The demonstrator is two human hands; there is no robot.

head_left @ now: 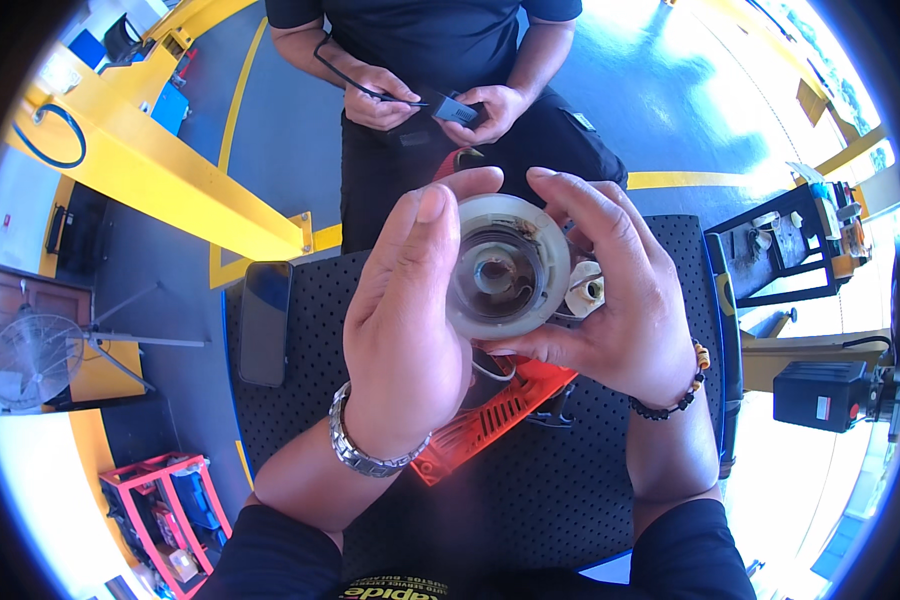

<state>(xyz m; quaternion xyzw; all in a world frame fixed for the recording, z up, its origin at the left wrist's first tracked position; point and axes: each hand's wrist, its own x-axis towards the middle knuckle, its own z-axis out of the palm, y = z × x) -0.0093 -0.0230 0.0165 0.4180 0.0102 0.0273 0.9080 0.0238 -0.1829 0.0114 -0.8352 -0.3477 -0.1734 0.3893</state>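
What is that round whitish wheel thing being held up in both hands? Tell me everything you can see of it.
The round wheel looks like translucent, off-white plastic, a flat disc with a raised rim, a darker ring-shaped recess and a pale hub in the middle. It looks grubby and worn. It is held up with its open face toward the camera, above an orange plastic cover on a black perforated mat. The left hand grips its left edge, thumb over the rim; the right hand cups its right side and underside.

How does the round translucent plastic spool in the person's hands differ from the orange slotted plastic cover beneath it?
The round translucent plastic spool is pale and disc-shaped; the orange slotted plastic cover is bright and ribbed with slots. The left hand and right hand hold the spool up; the cover lies on the black perforated mat. Both are plastic.
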